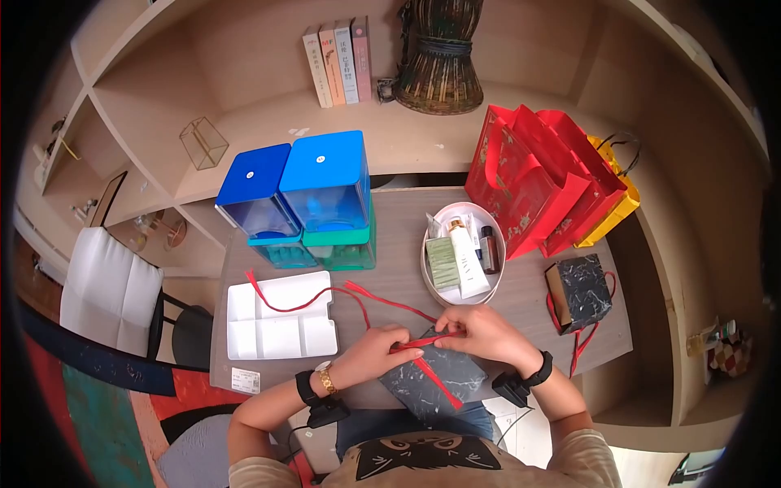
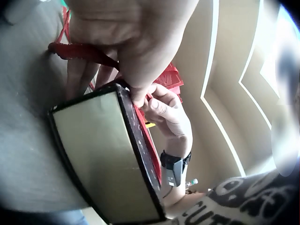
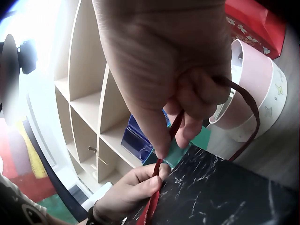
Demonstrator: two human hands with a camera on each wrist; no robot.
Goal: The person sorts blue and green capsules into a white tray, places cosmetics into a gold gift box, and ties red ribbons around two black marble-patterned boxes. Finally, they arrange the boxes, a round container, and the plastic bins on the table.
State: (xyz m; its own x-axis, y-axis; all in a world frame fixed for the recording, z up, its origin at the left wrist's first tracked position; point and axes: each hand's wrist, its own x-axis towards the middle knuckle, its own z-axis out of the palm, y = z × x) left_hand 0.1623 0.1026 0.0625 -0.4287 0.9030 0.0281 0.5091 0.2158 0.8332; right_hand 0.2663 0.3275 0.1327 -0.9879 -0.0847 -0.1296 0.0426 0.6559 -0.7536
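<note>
Black box [image 1: 431,378] flat at table [image 1: 521,309] front edge. L hand [image 1: 370,354] + R hand [image 1: 480,333] both pinch red ribbon [image 1: 427,342] over box top. Judgement: keep ribbon taut, centred; avoid twist.

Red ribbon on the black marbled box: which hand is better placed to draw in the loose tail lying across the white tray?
Probably the left hand: it pinches the red ribbon on the side nearer the white tray. The right hand grips it over the black marbled box, farther off.

Bright, even daylight; the fisheye head view bends and darkens at its edges, and the close wrist views look perhaps slightly blurred.
</note>
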